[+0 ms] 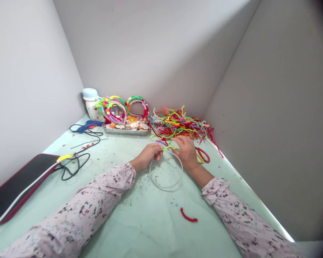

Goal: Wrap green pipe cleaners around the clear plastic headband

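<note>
A pale wire hoop (165,189) hangs down between my hands over the table. At its top, my left hand (150,156) is closed in a pinch on the hoop, where a light-green pipe cleaner (170,147) meets it. The pipe cleaner runs across to my right hand (187,152), whose curled fingers hold its other end; the fingertips are partly hidden. Scissors with red and yellow handles (204,154) lie just right of my right hand. Nearer to me is a short red pipe cleaner piece (188,215).
A heap of coloured pipe cleaners (181,123) lies at the back right. Behind my left hand stand decorated hoops (115,109) on a metal tray (126,132) with shells. A blue glue gun (90,125), cables, a white jar (92,107) and a dark flat device (21,182) are at left.
</note>
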A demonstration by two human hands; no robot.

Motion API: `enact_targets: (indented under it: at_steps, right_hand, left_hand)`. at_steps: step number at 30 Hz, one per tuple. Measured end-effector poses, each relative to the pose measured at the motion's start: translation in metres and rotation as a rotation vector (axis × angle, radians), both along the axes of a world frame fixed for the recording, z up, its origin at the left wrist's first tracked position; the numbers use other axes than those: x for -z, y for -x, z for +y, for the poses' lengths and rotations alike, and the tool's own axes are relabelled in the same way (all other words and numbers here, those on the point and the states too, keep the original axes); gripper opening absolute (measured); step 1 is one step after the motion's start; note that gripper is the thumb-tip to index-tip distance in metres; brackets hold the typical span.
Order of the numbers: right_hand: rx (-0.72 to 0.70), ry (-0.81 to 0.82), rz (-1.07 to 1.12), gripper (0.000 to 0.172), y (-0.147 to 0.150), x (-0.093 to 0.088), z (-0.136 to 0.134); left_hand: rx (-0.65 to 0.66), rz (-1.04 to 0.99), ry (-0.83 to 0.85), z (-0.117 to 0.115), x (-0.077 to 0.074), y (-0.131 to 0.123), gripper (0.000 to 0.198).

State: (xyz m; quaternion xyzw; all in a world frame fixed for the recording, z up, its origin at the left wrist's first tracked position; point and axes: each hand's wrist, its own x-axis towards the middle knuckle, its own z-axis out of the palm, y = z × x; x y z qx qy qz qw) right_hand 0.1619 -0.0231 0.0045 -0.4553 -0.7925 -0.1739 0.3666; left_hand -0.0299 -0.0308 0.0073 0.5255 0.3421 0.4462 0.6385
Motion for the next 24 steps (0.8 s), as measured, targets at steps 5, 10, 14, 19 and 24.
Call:
enact_targets:
  at_steps: [5, 10, 14, 19, 24]
  right_hand:
    - [0.115, -0.022, 0.064, 0.040, -0.0036, 0.0000, 0.0021]
    - [0.155, -0.059, 0.037, 0.048, -0.0055, -0.0015, 0.0029]
    - [0.135, -0.093, 0.015, 0.051, -0.0036, -0.0019, 0.0015]
    - [0.095, -0.105, 0.039, 0.049, -0.0017, -0.0050, -0.0032]
    - [0.053, -0.139, 0.108, 0.036, -0.0021, -0.0047, -0.0023]
  left_hand:
    - [-0.018, 0.001, 0.028, 0.0027, 0.0033, -0.0007, 0.014]
    - [-0.062, -0.013, 0.036, 0.0014, 0.0017, -0.0010, 0.016]
    - [-0.108, -0.038, 0.049, 0.0013, 0.0004, -0.0007, 0.017]
    - [-0.160, -0.101, 0.070, 0.0015, -0.0005, -0.0004, 0.015]
    - [-0.160, -0.165, 0.092, 0.0015, -0.0016, 0.0002, 0.012]
